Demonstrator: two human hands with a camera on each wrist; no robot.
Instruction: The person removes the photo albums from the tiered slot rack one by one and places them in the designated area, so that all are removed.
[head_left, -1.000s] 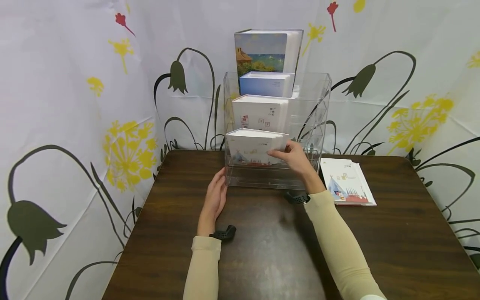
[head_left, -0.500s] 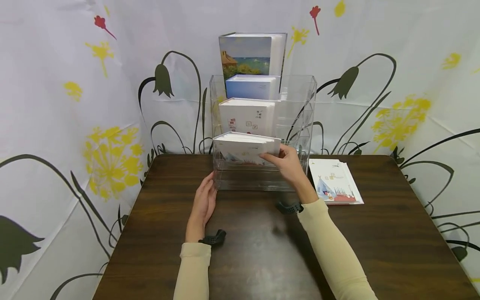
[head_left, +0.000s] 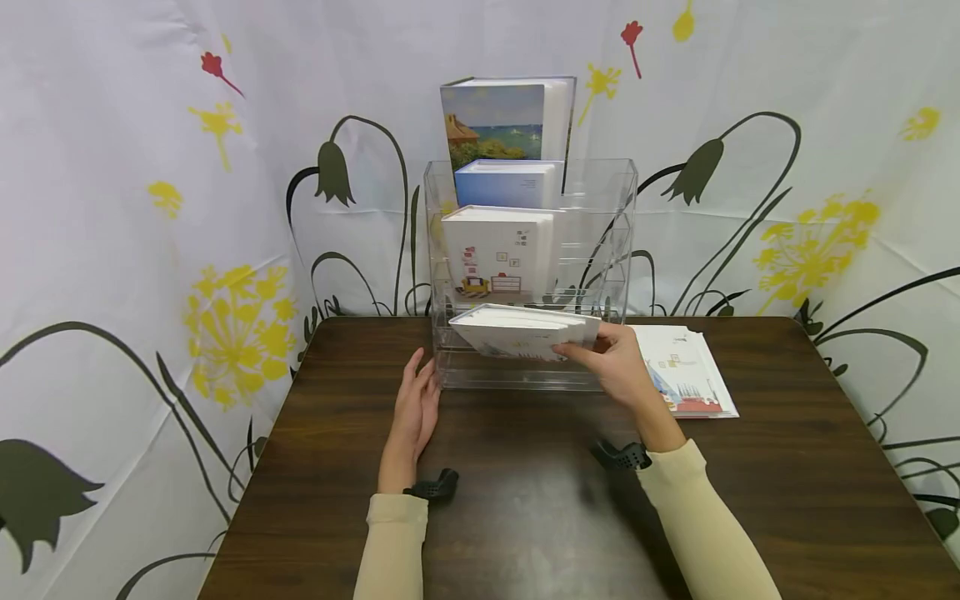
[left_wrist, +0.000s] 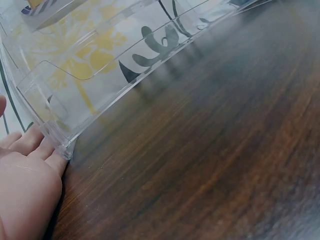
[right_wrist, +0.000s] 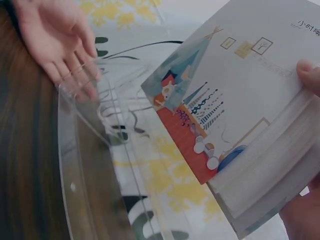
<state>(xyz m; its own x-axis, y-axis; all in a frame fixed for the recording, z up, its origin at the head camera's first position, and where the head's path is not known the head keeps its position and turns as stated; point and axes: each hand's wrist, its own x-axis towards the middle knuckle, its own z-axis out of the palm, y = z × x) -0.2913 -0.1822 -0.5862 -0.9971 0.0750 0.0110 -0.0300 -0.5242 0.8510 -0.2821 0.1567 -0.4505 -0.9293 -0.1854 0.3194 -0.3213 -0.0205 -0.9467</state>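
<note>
In the head view my right hand [head_left: 626,371] grips a thick white photo album [head_left: 506,337] by its right edge, thumb on the cover. The album is tilted in front of the lowest tiers of a clear acrylic rack [head_left: 517,380]. The right wrist view shows a tent drawing and a red strip on the album cover [right_wrist: 200,100], with the album apart from the rack's front. At the rack's lower left corner is my left hand [head_left: 415,412], fingers extended along its side. In the left wrist view the left hand [left_wrist: 27,190] touches that corner [left_wrist: 65,150].
Higher tiers of the rack hold a white album [head_left: 498,250], a blue album [head_left: 502,185] and a tall album with a seaside painting [head_left: 495,117]. More white albums with a tent drawing [head_left: 686,375] lie right of the rack on the dark wooden table [head_left: 525,500]. A patterned curtain hangs behind.
My right hand has drawn the white album up and out of the rack's front tier, then right and toward me, tilting it. My left hand stays at the rack's left side.
</note>
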